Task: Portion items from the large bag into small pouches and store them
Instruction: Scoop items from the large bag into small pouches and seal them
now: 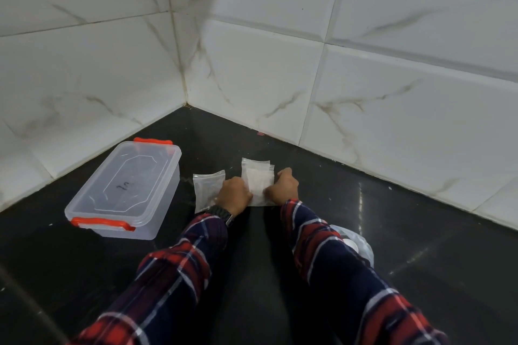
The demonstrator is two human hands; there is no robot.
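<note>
Both the left hand [235, 192] and the right hand [283, 187] pinch the small clear plastic pouch stack [258, 182] near the black countertop's [252, 246] back corner. These look light, limp and slippery, best gripped by edges. A lidded clear orange-latched box [123, 190] appears empty; the large bag [361, 246] lies under the right sleeve.

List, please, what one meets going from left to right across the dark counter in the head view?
Lidded clear container → single small pouch → left hand → stack of small pouches → right hand → large bag.
</note>
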